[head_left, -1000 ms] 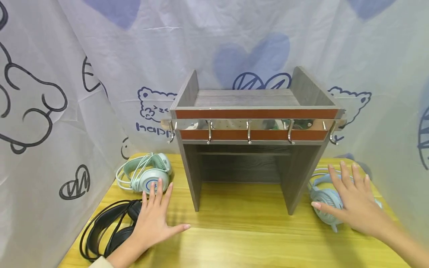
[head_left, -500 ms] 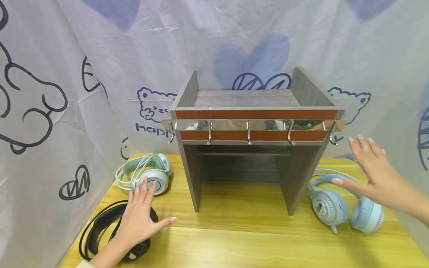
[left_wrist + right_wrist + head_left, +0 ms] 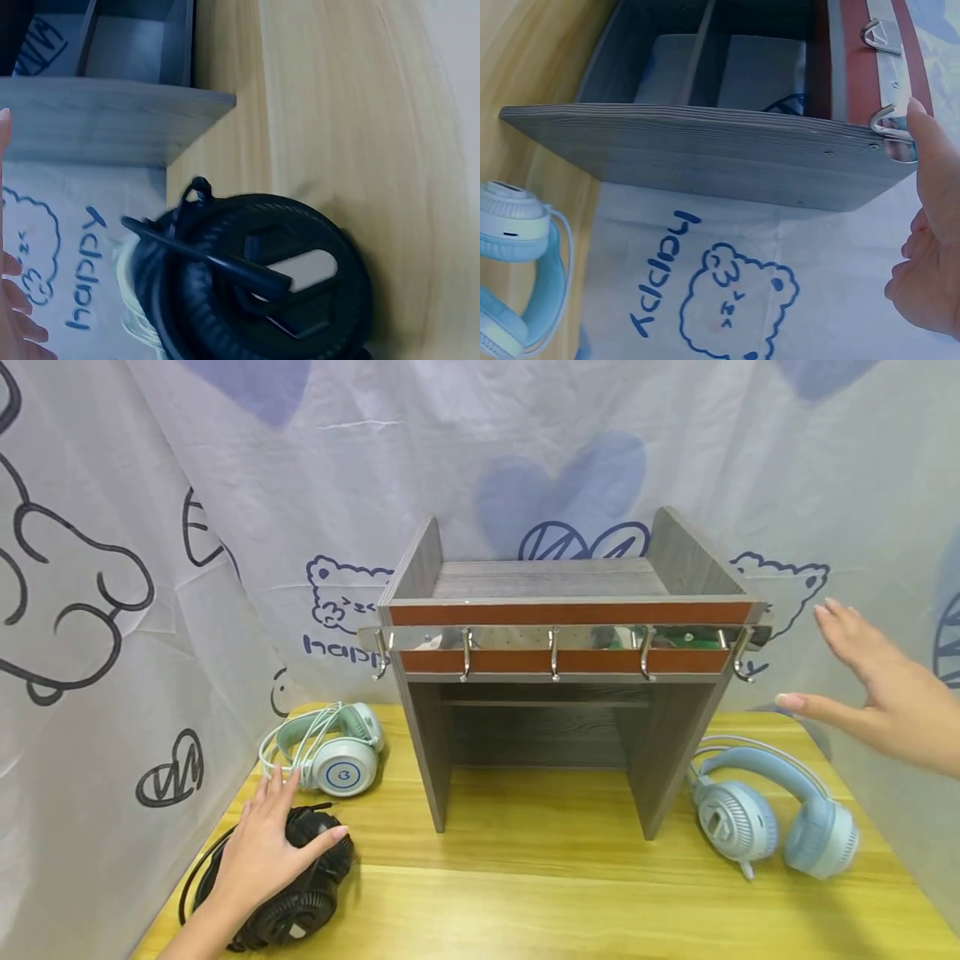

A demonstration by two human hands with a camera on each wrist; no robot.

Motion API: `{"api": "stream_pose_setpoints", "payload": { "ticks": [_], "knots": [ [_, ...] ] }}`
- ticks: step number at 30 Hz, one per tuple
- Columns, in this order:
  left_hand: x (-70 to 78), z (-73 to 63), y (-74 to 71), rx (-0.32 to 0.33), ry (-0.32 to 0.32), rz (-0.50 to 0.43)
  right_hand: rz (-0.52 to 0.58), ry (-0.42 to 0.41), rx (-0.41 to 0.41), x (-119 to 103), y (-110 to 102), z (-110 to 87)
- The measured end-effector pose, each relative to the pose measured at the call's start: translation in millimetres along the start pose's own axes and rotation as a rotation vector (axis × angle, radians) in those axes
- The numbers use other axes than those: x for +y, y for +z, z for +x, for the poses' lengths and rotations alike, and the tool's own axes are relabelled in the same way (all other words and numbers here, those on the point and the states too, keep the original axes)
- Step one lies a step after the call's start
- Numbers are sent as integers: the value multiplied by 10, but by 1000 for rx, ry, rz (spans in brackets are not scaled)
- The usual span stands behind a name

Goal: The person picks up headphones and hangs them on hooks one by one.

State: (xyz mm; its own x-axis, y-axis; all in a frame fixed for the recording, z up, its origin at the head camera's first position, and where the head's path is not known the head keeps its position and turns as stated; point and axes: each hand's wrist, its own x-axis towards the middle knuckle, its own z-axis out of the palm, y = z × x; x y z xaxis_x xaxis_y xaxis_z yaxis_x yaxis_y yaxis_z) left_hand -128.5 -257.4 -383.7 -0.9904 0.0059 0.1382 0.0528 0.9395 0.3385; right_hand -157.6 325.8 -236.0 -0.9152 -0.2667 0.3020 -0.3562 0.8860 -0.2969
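Note:
My left hand (image 3: 258, 856), fingers spread, hovers over the black headphones (image 3: 300, 897) at the front left and hides part of them. In the left wrist view a black ear cup (image 3: 225, 315) with a microphone boom shows close below. Just behind lie mint-green headphones (image 3: 345, 768) with a white cable looped over them. On the far right my right hand (image 3: 892, 693) is raised with its thumb apart from the fingers, holding nothing. Below it, light-blue headphones (image 3: 738, 822) lie on the table. In the right wrist view their blue headband (image 3: 544, 289) is at the left edge.
A grey wooden shelf (image 3: 427, 760) stands mid-table. Across its front runs a metal hook rail (image 3: 510, 637) with several hooks, its end hook (image 3: 889, 124) jutting toward my right hand. White printed cloth (image 3: 225, 635) walls the back and sides of the yellow wooden table (image 3: 540, 902).
My right hand has risen and moved right, away from the light-blue headphones, uncovering them. My left hand has drifted left and slightly down, showing more of the black ear cups and the mint-green pair.

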Motion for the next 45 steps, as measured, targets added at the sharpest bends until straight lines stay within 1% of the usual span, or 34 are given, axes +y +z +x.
{"api": "stream_pose_setpoints", "payload": {
  "ticks": [3, 5, 8, 11, 14, 16, 19, 22, 26, 29, 36, 37, 42, 45],
  "knots": [
    [-83, 1, 13, -31, -40, 14, -20, 17, 2, -51, -74, 78],
    [-149, -3, 26, -39, -65, 15, -33, 27, 4, -93, -115, 139],
    [-261, -32, 40, -22, -106, 7, -42, 31, 11, -155, -172, 233],
    [-367, -90, 47, -6, -159, -18, -44, 15, 25, -214, -212, 317],
    [-477, -141, 63, -8, -226, -49, -60, 10, 33, -275, -227, 390],
    [-551, -161, 77, -28, -288, -69, -82, 12, 25, -315, -226, 434],
    [-655, -186, 98, -26, -377, -93, -102, 10, 16, -358, -220, 485],
    [-742, -214, 108, 21, -454, -122, -99, -5, 13, -385, -222, 529],
    [-826, -267, 113, 104, -522, -153, -137, -33, 46, -401, -226, 570],
    [-859, -316, 128, 138, -578, -177, -169, -35, 53, -400, -233, 588],
    [-945, -427, 198, 177, -711, -262, -226, -38, 36, -374, -243, 603],
    [-955, -443, 210, 196, -721, -270, -233, -38, 38, -371, -243, 605],
    [-1037, -505, 276, 212, -806, -334, -248, -44, 57, -359, -243, 608],
    [-1080, -535, 312, 199, -885, -394, -257, -35, 54, -364, -241, 606]
  ]
}}
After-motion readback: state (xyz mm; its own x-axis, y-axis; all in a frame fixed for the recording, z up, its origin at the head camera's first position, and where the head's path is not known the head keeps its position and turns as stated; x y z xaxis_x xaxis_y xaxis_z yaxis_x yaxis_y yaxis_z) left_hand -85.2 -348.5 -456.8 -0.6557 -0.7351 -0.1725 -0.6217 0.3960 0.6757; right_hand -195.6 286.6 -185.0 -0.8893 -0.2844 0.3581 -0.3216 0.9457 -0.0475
